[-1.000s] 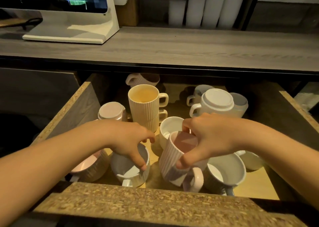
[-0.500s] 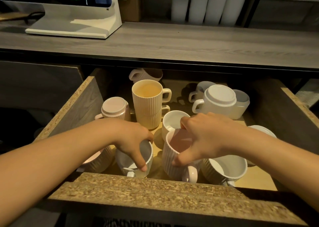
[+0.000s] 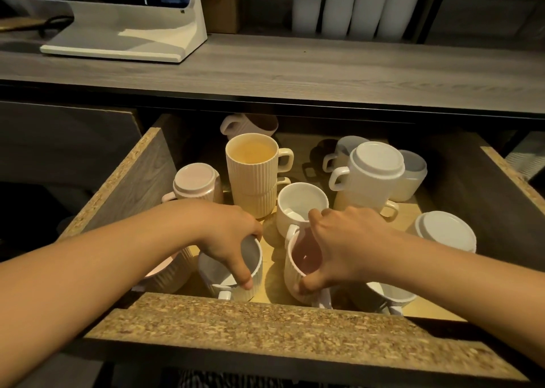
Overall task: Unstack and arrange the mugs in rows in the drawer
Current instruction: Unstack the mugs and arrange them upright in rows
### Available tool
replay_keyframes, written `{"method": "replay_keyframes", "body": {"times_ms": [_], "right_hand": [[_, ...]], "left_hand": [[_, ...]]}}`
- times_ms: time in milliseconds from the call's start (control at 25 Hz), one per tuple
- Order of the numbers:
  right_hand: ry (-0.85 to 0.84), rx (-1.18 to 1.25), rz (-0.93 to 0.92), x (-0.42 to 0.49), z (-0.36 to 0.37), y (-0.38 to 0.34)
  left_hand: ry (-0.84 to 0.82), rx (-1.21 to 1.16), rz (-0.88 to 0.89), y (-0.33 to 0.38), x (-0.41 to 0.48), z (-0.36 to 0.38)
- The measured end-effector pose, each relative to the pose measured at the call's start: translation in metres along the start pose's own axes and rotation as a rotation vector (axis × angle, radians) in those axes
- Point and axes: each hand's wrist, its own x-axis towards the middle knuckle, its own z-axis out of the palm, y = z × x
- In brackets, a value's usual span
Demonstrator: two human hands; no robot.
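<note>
The open wooden drawer [image 3: 124, 193] holds several ribbed mugs. My left hand [image 3: 227, 240] grips the rim of an upright white mug [image 3: 250, 272] at the front. My right hand [image 3: 345, 246] grips the rim of an upright pink-lined mug [image 3: 295, 272] just to its right, standing on the drawer floor. Behind them stand a stack of two cream mugs [image 3: 250, 175], an upright white mug [image 3: 300, 204], an upturned pink mug [image 3: 196, 184] and an upturned white mug stacked on another [image 3: 371, 169]. A pink mug [image 3: 171, 269] sits under my left forearm.
The drawer's rough front edge [image 3: 265, 325] lies just below my hands. An upturned white mug [image 3: 445, 231] and an upright one [image 3: 389, 296] sit at the front right. Another mug lies on its side at the back [image 3: 247, 125]. A white screen stand [image 3: 124, 36] sits on the counter above.
My right hand has lowered the tilted pink-lined mug until it stands upright at the drawer's front. My left hand stayed on the white mug's rim. The view has shifted slightly.
</note>
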Motion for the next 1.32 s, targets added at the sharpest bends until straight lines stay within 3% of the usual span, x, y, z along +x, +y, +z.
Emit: {"method": "replay_keyframes", "body": {"times_ms": [480, 760, 1000, 1200, 1320], "right_hand": [[-0.051, -0.067, -0.060, -0.002, -0.003, -0.008], [0.044, -0.007, 0.055, -0.009, -0.034, 0.043], [-0.229, 0.143, 0.130, -0.027, -0.009, 0.069], [-0.350, 0.232, 0.093, -0.031, 0.009, 0.061], [-0.316, 0.225, 0.074, -0.030, 0.011, 0.059]], "left_hand": [[-0.005, 0.017, 0.005, -0.003, -0.001, 0.002], [0.397, 0.045, 0.234, 0.030, -0.001, -0.019], [0.281, 0.183, 0.292, 0.068, 0.022, -0.026], [0.216, 0.243, 0.257, 0.083, 0.037, -0.014], [0.250, 0.217, 0.265, 0.079, 0.038, -0.010]]}}
